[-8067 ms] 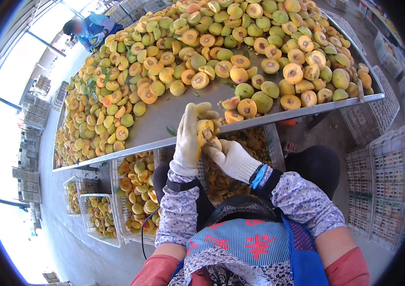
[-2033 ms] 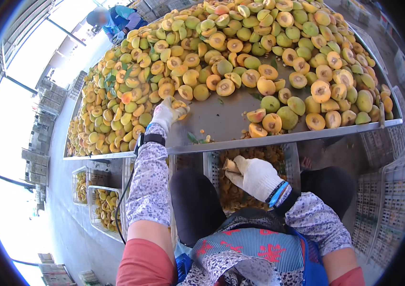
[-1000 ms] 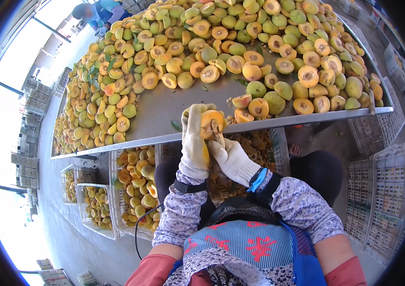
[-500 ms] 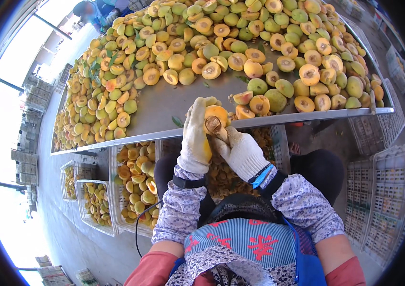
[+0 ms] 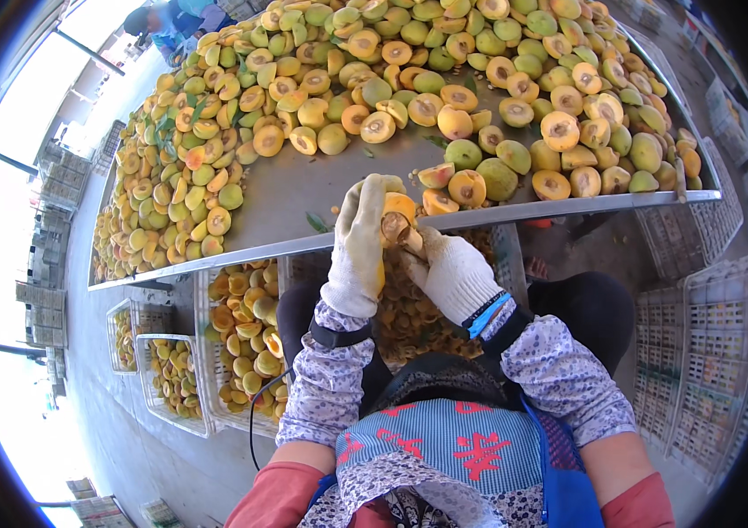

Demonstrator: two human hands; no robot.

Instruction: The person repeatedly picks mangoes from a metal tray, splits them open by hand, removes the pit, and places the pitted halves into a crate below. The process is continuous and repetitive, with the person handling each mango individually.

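Note:
My left hand (image 5: 357, 251), in a pale glove stained yellow, is closed around a peach half (image 5: 398, 208) just over the near edge of the metal table (image 5: 286, 198). The cut face, with its brown pit area, is turned toward me. Against that face my right hand (image 5: 453, 275), in a white knitted glove, presses a small pitting tool (image 5: 410, 239). Its fingers are pinched, and the tool's handle is mostly hidden in them. Peach halves (image 5: 467, 187) lie on the tabletop right beside the hands.
A large pile of halved peaches (image 5: 312, 84) covers much of the table. Below stand crates of peach halves (image 5: 246, 352), and pit-like pieces (image 5: 426, 330) lie between my knees. Stacked plastic crates (image 5: 699, 352) stand at the right. Another person (image 5: 167, 31) is at the far left.
The view has shifted slightly, so the table appears a little lower and further left. The peach half has turned a little in my left hand, with the tool still at its cut face.

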